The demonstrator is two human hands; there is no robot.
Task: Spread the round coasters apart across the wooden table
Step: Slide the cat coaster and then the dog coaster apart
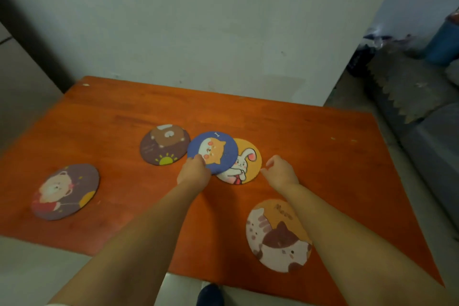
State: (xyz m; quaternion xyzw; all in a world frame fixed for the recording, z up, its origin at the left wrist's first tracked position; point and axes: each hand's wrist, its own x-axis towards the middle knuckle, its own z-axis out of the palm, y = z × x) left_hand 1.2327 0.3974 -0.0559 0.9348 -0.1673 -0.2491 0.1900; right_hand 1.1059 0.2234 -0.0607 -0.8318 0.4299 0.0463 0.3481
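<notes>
Gripping the blue coaster (213, 151) by its near edge, at about 7 o'clock on its rim, the left hand (193, 173) is closed around that edge with the thumb on top of the printed face. This blue disc, printed with an orange and white cat, sits near the centre of the orange wooden table (310, 146) and overlaps the yellow rabbit coaster (244, 164), which lies partly beneath it on the 4 o'clock side. It seems slightly lifted at the held edge, though the blur makes that hard to confirm. At 9 o'clock from the blue disc lies the brown bear coaster (164, 144), its right rim touching or just under the blue rim. The right hand (282, 172) hovers just beside the rabbit coaster at its 3 o'clock side, fingers loosely curled and holding nothing, one fingertip close to the yellow rim without clearly touching it. Well apart from the cluster, the purple coaster (65, 191) with a bear in red rests alone toward 8 o'clock on the table, near the left edge. Another coaster, the cat coaster (278, 235) with a yellow ground and a brown and white cat, lies flat at 5 o'clock from the cluster, just beside the right forearm and close to the table's near edge. A dark shoe tip (210, 294) shows on the floor below the near edge.
</notes>
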